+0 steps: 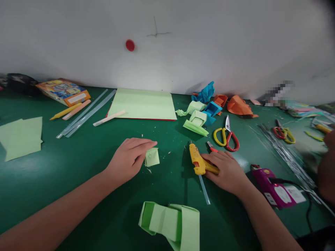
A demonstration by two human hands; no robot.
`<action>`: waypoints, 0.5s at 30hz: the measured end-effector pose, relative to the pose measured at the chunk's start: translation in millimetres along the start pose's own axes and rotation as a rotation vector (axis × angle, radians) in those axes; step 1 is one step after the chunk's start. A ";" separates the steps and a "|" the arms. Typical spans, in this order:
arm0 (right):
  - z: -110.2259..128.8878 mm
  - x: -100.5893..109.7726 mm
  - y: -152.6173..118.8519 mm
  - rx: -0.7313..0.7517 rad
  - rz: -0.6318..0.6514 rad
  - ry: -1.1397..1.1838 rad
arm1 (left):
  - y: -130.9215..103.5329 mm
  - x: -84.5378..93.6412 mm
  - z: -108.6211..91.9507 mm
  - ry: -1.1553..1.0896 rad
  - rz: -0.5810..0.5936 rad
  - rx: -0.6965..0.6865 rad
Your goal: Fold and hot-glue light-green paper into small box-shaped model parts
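A small light green paper square (pixel 152 157) lies on the green table (pixel 104 205), with a clear blob on it. My left hand (pixel 129 157) is at its left edge, fingers together and pointing right; whether they pinch the paper is hidden. My right hand (pixel 227 170) is wrapped round the handle of a yellow glue gun (pixel 198 160), whose nozzle points away from me. A clear glue stick (pixel 204 190) sticks out of its back. Nearer to me stands a folded light green paper piece (pixel 167 221).
Scissors (pixel 227 134), folded green pieces (pixel 197 118), blue paper (pixel 205 93) and orange paper (pixel 239 105) lie beyond my right hand. A green sheet (pixel 143 104) lies by the wall. A purple box (pixel 273 188) and a person's arm (pixel 327 170) are at right.
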State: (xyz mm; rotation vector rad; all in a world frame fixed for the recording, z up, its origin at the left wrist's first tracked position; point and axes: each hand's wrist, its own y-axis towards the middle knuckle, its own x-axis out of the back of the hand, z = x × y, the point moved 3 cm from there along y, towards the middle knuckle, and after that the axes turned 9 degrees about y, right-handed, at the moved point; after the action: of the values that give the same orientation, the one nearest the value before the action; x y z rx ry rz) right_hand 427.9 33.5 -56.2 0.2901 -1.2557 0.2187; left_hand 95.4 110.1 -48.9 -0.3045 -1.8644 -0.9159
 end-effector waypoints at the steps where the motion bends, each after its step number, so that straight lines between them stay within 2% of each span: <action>1: 0.3 1.0 0.3 -0.005 0.013 0.003 | -0.6 -1.0 -1.1 0.010 0.009 -0.035; 6: 0.4 6.9 -0.8 -0.022 0.053 0.021 | -2.9 -8.5 -5.0 0.051 0.108 -0.143; 11: 8.2 22.1 -4.0 -0.039 0.000 0.016 | -1.4 -8.8 -6.2 0.046 0.205 -0.130; 15: 25.9 36.1 -0.8 -0.003 -0.037 0.018 | -1.1 -5.7 -7.3 0.004 0.261 -0.123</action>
State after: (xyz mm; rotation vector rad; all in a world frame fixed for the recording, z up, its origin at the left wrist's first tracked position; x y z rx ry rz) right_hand 415.6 24.3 -14.5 0.3080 -1.2321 0.1870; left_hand 102.4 105.2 -52.8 -0.6058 -1.7181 -0.8506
